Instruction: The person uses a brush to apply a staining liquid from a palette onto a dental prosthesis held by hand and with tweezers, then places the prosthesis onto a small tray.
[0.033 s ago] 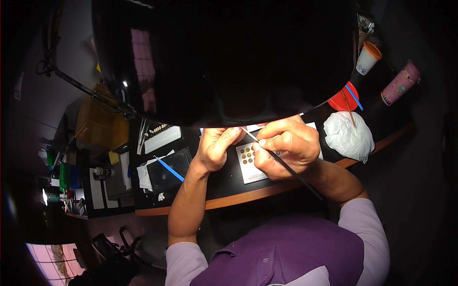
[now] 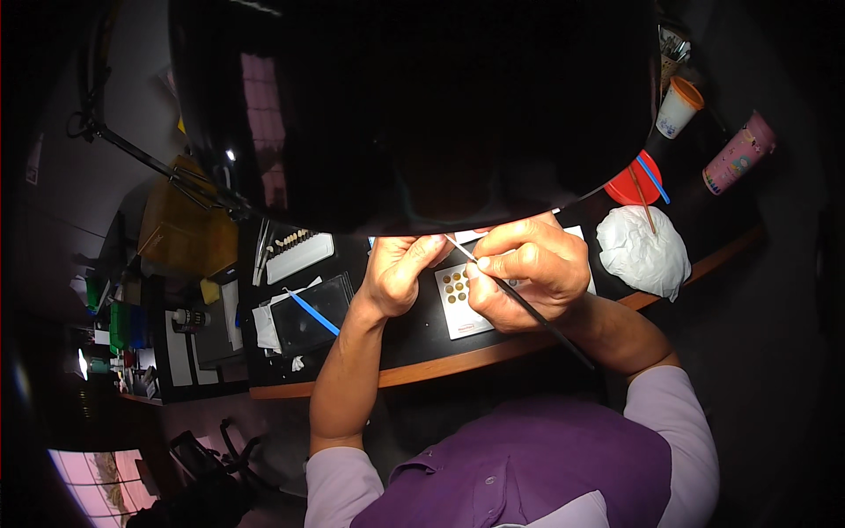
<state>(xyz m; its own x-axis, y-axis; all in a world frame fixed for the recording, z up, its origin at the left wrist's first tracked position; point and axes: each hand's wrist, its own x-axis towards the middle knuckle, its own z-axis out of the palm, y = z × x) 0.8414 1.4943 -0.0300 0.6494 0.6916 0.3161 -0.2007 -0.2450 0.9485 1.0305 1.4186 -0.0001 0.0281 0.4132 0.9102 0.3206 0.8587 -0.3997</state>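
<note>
My right hand [image 2: 528, 268] pinches a slim brush [image 2: 541, 321] with a dark handle, its light tip end angled up toward my left thumb. My left hand [image 2: 400, 273] is closed in a pinch just left of that tip; whatever it holds is too small and hidden under the black shade's edge to make out. Beneath my right hand lies a white board [image 2: 462, 321] with several round brownish wells or pieces. Left of my left hand are a white tray [image 2: 301, 258] of small tabs and a blue tool [image 2: 312, 313] on a black pad [image 2: 333, 299].
A big glossy black shade [image 2: 414, 114] spans above my hands. At right are crumpled white paper [image 2: 634, 255], a red dish [image 2: 620, 189] with sticks, a lidded cup [image 2: 676, 114], a pink tumbler [image 2: 738, 157] and brushes [image 2: 671, 53]. The desk's wooden edge [image 2: 458, 358] runs nearest me.
</note>
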